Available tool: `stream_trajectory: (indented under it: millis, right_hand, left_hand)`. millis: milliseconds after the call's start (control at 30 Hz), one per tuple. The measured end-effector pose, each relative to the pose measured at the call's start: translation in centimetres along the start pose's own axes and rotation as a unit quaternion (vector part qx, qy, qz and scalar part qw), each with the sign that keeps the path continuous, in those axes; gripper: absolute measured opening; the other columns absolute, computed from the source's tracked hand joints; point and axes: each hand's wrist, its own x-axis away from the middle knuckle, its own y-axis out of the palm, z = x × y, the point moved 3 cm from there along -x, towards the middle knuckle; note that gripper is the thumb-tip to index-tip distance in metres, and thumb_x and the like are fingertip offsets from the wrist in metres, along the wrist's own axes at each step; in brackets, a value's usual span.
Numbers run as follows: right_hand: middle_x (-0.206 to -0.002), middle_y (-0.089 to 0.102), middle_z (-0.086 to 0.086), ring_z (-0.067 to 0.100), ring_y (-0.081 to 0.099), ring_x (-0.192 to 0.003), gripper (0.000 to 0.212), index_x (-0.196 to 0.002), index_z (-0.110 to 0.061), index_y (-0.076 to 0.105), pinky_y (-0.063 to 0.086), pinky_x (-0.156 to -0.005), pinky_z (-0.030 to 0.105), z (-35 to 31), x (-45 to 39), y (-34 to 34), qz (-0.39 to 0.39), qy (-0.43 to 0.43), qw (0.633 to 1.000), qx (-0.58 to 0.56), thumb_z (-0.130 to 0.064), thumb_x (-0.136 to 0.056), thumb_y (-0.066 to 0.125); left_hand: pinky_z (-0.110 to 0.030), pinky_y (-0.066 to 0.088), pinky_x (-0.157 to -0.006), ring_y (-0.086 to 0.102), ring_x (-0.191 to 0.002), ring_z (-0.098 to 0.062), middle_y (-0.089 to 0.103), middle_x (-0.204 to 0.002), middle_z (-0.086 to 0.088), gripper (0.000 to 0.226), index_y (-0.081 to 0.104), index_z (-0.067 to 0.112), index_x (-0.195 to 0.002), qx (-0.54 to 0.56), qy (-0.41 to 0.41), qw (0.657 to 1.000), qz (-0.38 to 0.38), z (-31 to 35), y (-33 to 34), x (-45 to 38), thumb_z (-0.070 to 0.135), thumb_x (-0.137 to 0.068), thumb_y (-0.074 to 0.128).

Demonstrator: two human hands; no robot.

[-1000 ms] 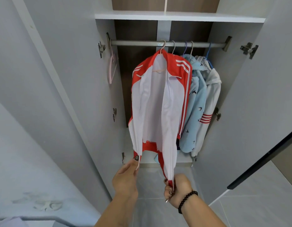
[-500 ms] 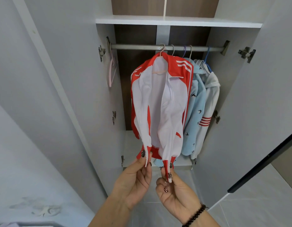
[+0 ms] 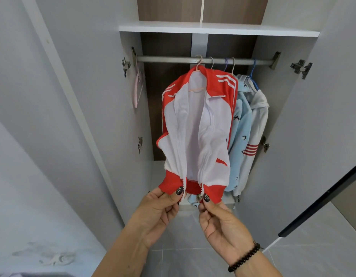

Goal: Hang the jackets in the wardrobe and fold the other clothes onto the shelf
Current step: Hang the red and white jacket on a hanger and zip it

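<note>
Three jackets [image 3: 197,124] on the rail, six hangers [image 3: 137,84] (one bare), two hands [image 3: 159,212].

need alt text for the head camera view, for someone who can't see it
Two hands hold the bottom zip ends of an open red and white jacket hanging on a wardrobe rail: left hand one hem, right hand the other. A pale blue jacket hangs beside it.
</note>
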Motion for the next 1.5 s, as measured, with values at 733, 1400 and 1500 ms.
stream_trajectory:
  millis: [733, 1400, 1500]
  right_hand:
    - [-0.103, 0.071, 0.017, 0.018, 0.072, -0.081, 0.040, -0.106, 0.001, 0.067, 0.059, -0.068, 0.026, 1.9, -0.7, 0.0, -0.020, -0.097, 0.995, -0.018, 0.011, -0.068, 0.062]
    - [-0.097, 0.073, 0.017, 0.018, 0.072, -0.081, 0.041, -0.104, 0.001, 0.066, 0.059, -0.066, 0.026, 2.9, -1.1, 0.8, 0.033, -0.113, 0.989, -0.086, 0.011, -0.065, 0.062]
    - [-0.098, 0.072, 0.017, 0.019, 0.072, -0.083, 0.041, -0.107, 0.001, 0.064, 0.059, -0.069, 0.026, 2.8, -1.1, 0.6, 0.045, -0.116, 0.989, -0.079, 0.011, -0.067, 0.062]
  left_hand:
    - [-0.019, 0.055, -0.065, 0.068, -0.072, -0.011, 0.075, -0.094, -0.010, 0.045, 0.076, 0.009, -0.099, 0.004, 0.113, 0.993, 0.046, -1.9, 1.4, -0.7, 0.016, -0.056, 0.084]
    - [-0.020, 0.056, -0.067, 0.073, -0.084, -0.016, 0.075, -0.101, -0.012, 0.051, 0.071, 0.007, -0.109, -0.009, 0.138, 0.986, 0.090, -1.9, 1.2, -0.9, 0.014, -0.060, 0.081]
    - [-0.021, 0.056, -0.071, 0.073, -0.089, -0.018, 0.075, -0.101, -0.011, 0.046, 0.075, 0.011, -0.102, -0.016, 0.145, 0.986, 0.083, -1.9, 1.3, -0.8, 0.018, -0.057, 0.083]
